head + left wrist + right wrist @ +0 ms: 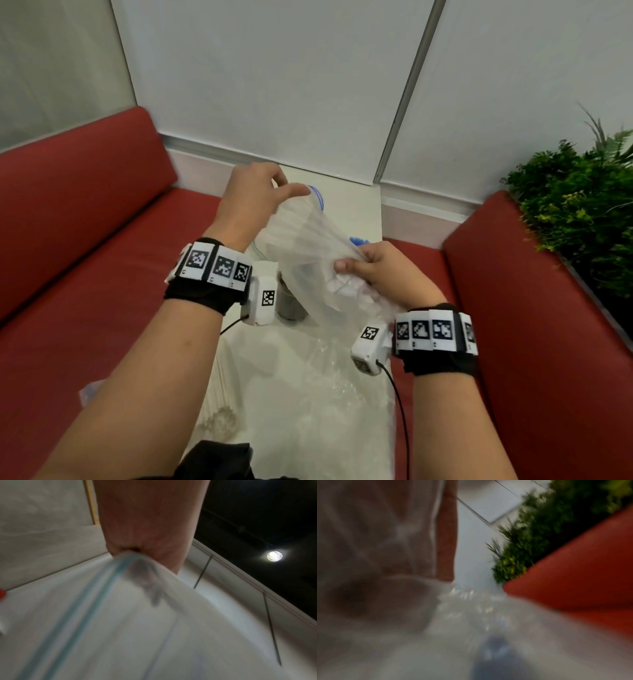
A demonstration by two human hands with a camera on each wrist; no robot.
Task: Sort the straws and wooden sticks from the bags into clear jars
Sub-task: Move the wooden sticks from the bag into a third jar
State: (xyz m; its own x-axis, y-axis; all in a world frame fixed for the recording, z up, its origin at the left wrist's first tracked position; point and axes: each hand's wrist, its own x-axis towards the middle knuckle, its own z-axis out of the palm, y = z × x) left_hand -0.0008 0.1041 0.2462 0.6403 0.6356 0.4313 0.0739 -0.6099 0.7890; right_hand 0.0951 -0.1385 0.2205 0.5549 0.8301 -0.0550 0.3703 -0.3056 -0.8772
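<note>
Nearest the wearer, pale thin wooden sticks (219,387) lie on the narrow white table (363,212) beside crumpled clear plastic film (329,383). Above these, the right hand (383,270) pinches the lower part of a clear, soft zip-top plastic bag (308,246) between thumb and fingers. Beyond it, the left hand (250,202) grips the bag's blue-striped mouth with curled fingers. The bag is held in the air over the table, stretched between both hands. Translucent straws show faintly inside. The film is judged light, limp and slippery; the stiffer zip edge offers the surest hold. A clear jar (289,301) stands behind the bag, partly hidden.
</note>
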